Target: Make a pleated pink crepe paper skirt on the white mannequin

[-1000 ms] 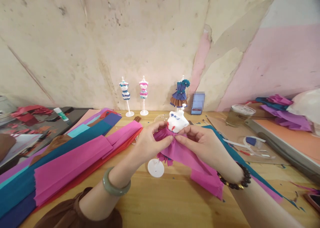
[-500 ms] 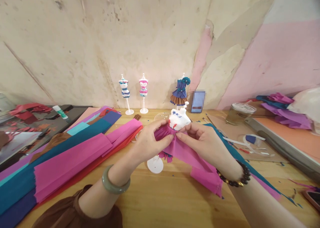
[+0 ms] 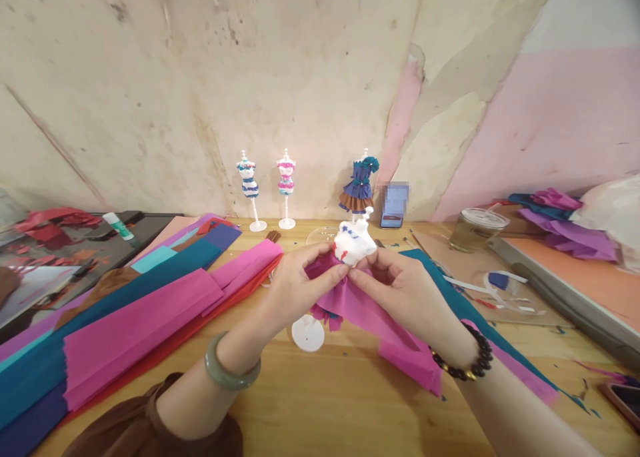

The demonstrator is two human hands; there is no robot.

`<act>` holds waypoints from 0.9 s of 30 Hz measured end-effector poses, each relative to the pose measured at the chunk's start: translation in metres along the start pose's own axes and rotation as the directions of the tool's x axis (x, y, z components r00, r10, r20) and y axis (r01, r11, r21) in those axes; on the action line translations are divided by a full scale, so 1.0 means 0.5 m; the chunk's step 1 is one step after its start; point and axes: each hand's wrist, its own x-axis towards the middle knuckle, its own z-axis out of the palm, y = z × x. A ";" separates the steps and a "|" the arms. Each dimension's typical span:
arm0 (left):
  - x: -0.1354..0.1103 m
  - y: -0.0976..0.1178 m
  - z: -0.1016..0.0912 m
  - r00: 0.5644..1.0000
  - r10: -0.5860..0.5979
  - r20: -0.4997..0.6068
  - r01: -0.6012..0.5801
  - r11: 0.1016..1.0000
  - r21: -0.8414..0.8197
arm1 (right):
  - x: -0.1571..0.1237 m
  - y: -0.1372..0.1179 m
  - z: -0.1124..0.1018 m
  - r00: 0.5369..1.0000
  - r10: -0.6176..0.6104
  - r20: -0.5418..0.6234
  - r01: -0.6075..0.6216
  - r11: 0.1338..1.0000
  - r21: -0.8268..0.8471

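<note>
A small white mannequin [image 3: 353, 239] with red and blue marks leans away from me over the wooden table [image 3: 340, 403]; its round white base [image 3: 307, 333] shows below my hands. My left hand [image 3: 296, 287] and my right hand [image 3: 400, 290] both pinch a strip of magenta crepe paper [image 3: 395, 330] against the mannequin's waist. The strip trails down to the right over the table. I wear a green bangle on the left wrist and a dark bead bracelet on the right.
Folded crepe paper sheets [image 3: 130, 310] in magenta, teal and red lie at the left. Three dressed mannequins [image 3: 286, 185] and a phone [image 3: 394, 207] stand by the wall. A lidded cup [image 3: 473, 229], a tray [image 3: 565, 270] and purple paper scraps [image 3: 565, 223] are at the right.
My fingers have shifted closer together at the mannequin's waist, gathering the magenta paper. The mannequin has tilted a little.
</note>
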 end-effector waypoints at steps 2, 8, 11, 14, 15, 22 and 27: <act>0.001 -0.003 -0.003 1.000 0.016 0.020 -0.016 1.000 -0.001 | 0.000 0.001 -0.001 1.000 -0.002 -0.003 0.002 1.000 -0.020; 0.010 -0.022 -0.005 0.996 0.004 0.092 0.017 0.972 -0.232 | 0.000 -0.003 -0.007 0.996 0.008 0.087 -0.002 0.998 -0.065; 0.014 -0.031 -0.006 0.993 0.013 0.119 0.025 0.950 -0.311 | 0.002 -0.004 -0.007 0.995 0.008 0.104 -0.005 1.000 -0.030; 0.016 -0.032 -0.009 0.988 0.023 0.155 0.033 0.938 -0.346 | 0.004 -0.002 -0.004 0.994 -0.018 0.106 0.019 1.000 -0.015; 0.017 -0.030 -0.010 0.985 0.017 0.171 0.044 0.937 -0.347 | 0.004 -0.001 -0.003 0.994 -0.028 0.101 0.031 0.999 -0.024; 0.012 -0.018 -0.020 0.978 0.000 0.207 0.057 0.961 -0.270 | 0.003 0.000 0.002 0.997 -0.040 0.070 0.045 0.996 -0.073; 0.012 -0.020 -0.022 0.978 0.012 0.206 0.043 0.965 -0.257 | 0.003 -0.001 0.003 0.997 -0.033 0.069 0.037 0.997 -0.064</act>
